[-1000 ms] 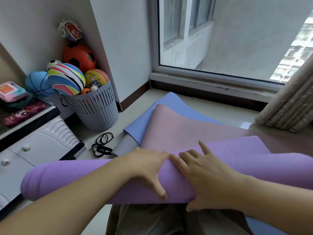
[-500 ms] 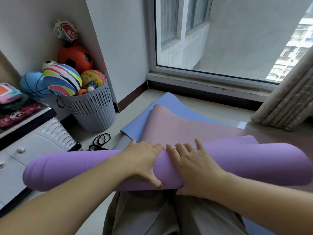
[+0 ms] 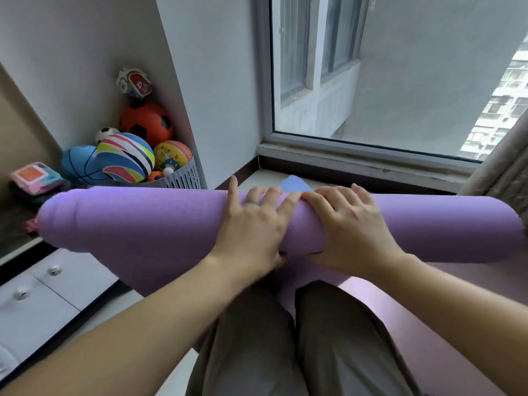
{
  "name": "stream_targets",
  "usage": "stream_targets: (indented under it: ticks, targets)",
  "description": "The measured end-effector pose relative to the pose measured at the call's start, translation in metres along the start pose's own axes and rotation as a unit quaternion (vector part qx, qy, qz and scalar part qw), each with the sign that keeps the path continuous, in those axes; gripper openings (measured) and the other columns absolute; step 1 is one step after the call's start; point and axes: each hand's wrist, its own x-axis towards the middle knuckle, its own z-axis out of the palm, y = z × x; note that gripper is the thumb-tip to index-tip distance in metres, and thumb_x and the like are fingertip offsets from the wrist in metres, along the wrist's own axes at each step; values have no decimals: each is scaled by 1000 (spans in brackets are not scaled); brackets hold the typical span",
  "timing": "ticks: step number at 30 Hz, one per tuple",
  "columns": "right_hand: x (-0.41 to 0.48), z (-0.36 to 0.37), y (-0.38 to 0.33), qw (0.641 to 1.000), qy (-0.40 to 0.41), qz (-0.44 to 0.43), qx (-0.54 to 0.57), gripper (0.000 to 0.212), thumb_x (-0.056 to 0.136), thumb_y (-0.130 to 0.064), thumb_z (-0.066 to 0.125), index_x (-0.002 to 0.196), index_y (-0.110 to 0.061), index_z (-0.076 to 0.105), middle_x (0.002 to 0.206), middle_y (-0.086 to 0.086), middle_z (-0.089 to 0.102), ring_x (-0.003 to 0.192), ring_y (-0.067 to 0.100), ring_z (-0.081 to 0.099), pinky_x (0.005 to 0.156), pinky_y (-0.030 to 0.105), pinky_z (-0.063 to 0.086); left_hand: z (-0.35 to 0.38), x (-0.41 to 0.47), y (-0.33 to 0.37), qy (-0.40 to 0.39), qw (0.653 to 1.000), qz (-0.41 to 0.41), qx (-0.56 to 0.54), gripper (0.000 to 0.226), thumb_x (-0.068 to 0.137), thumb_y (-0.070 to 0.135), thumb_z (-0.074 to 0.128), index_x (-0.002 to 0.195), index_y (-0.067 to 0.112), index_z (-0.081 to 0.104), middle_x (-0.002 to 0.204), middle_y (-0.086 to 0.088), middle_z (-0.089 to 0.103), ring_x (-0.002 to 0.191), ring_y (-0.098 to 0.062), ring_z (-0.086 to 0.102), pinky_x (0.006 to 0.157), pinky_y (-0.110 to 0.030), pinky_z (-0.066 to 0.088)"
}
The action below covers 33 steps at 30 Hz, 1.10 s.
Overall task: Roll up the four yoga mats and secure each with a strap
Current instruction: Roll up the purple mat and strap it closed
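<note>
A purple yoga mat (image 3: 143, 224) is rolled into a thick tube that lies across the view from left to right, in front of my knees. My left hand (image 3: 254, 227) and my right hand (image 3: 348, 224) grip its middle side by side, fingers curved over the top and thumbs tucked under the near side. A tip of a blue mat (image 3: 294, 182) shows just beyond the roll. A pink mat (image 3: 443, 284) lies flat under the roll on the right. No strap is in sight.
A grey slatted basket (image 3: 183, 178) full of balls stands in the corner at the left, behind the roll's left end. White drawers (image 3: 57, 287) run along the left. The window sill (image 3: 371, 158) and a curtain (image 3: 503, 167) close off the far side.
The roll has grown thicker and moved forward toward the window, taking up the flat purple part. It now hides most of the blue and pink mats and the black straps on the floor.
</note>
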Motion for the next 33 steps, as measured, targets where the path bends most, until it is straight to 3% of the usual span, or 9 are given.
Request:
stream_targets:
  ticks: [2,4,7,13,17,22,27,30,33]
  targets:
    - [5,-16,-1,1000,10,-12,-8,90,43,-52,80,122,-17,55,110,6,63,96,33,62,93,56,44,-15,-2,-3,37,999,-3,3,98,72,52,68,151,25,17,147,-5,35,132,-29,36,111,-63,4]
    - [0,-29,-4,1000,-1,-27,-12,89,45,-55,76,122,-18,54,110,4,63,96,32,62,95,55,44,-24,-12,-1,25,1000,1,9,101,74,53,65,151,26,8,150,-5,28,135,-29,32,112,-60,1]
    - [-22,-37,-14,995,-86,-49,-13,85,47,-61,64,121,-19,56,105,0,63,93,29,62,93,53,45,-23,-37,11,-60,998,14,11,105,75,59,61,148,24,-6,150,-4,19,135,-27,27,114,-56,-2]
    - [-88,-10,-36,963,-257,-81,15,91,39,-72,56,114,-20,57,92,-3,63,79,24,62,89,53,48,20,-90,43,-209,973,72,-62,103,74,58,61,150,16,4,143,-7,31,127,-27,36,116,-52,8]
    - [-78,-7,-37,929,-357,-96,4,103,55,-79,59,139,-28,30,126,-7,52,114,20,51,111,47,24,32,-83,29,-237,958,73,-142,98,67,59,67,145,23,21,134,-2,43,119,-25,45,109,-41,27]
    - [-73,-6,-40,928,-353,-118,-20,113,58,-76,63,146,-21,18,134,-2,43,119,23,45,107,43,27,35,-62,13,-290,936,75,-183,90,67,62,70,140,27,30,128,1,51,115,-23,51,100,-42,37]
    - [-45,4,-29,911,-400,-82,56,108,53,-69,76,141,-25,30,127,-4,51,112,19,51,97,31,39,40,-79,35,-228,971,69,-28,113,74,60,63,151,14,-6,144,-11,28,128,-31,35,115,-56,10]
    - [-45,5,-27,916,-388,-92,38,117,54,-72,74,146,-25,20,134,-3,47,119,20,49,105,38,33,45,-73,27,-210,973,63,-69,112,69,62,65,151,18,2,140,-8,35,122,-30,41,112,-42,24]
    - [-61,16,-32,944,-302,-121,-48,124,51,-74,68,148,-17,17,130,5,48,115,28,52,105,51,33,49,-57,7,-220,962,63,-147,105,64,65,70,146,23,19,130,-3,46,114,-26,48,101,-38,38]
